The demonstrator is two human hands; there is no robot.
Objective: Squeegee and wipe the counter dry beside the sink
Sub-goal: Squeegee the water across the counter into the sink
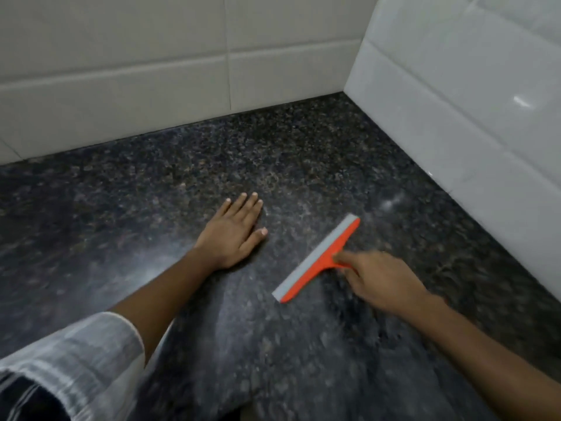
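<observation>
An orange squeegee (318, 259) with a grey rubber blade lies on the dark speckled granite counter (273, 153), its blade running diagonally from lower left to upper right. My right hand (382, 281) is shut on its short orange handle, with the index finger stretched along it. My left hand (233, 235) rests flat on the counter to the left of the blade, palm down, fingers together, holding nothing. No sink shows in the head view.
White tiled walls (182, 71) meet the counter at the back and on the right (470, 117), forming a corner at upper right. A grey rolled sleeve (76, 360) covers my left upper forearm at lower left.
</observation>
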